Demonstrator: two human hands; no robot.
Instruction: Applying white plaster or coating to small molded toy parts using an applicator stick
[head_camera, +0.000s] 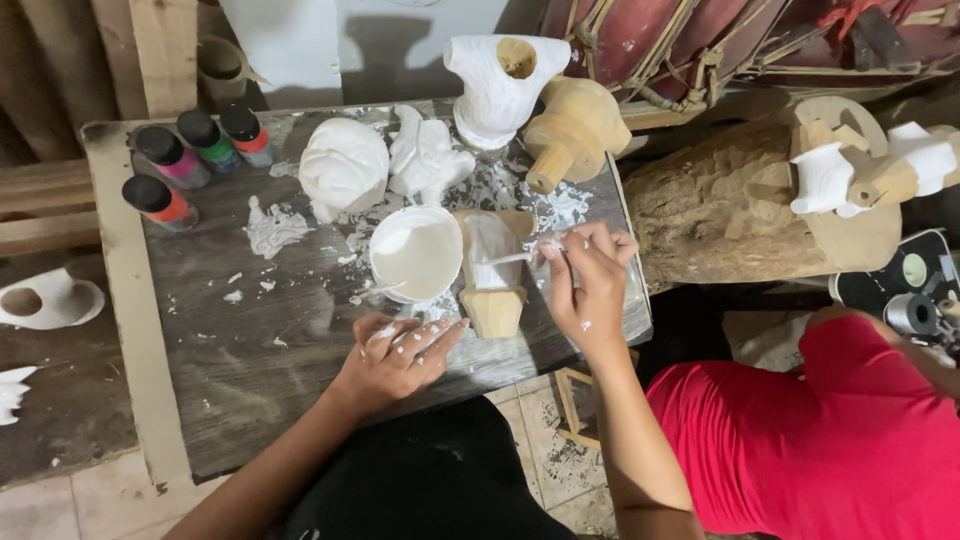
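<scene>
My right hand (588, 283) grips a thin white-coated brush (508, 258) whose tip lies on a small wooden carved figure (491, 288), partly painted white, lying on the dark wooden board (250, 350). My left hand (398, 352), flecked with white paint, rests flat on the board just below a round bowl of white paint (416, 252) and left of the figure's base. Its fingers are spread and hold nothing.
Two white-painted figures (343, 166) (425, 158) stand behind the bowl, with a white one (497, 85) and a bare wooden one (573, 125) at the back. Several paint bottles (190, 160) sit at the back left. A carved log (740, 205) lies right. A person in a red top (820, 440) sits at lower right.
</scene>
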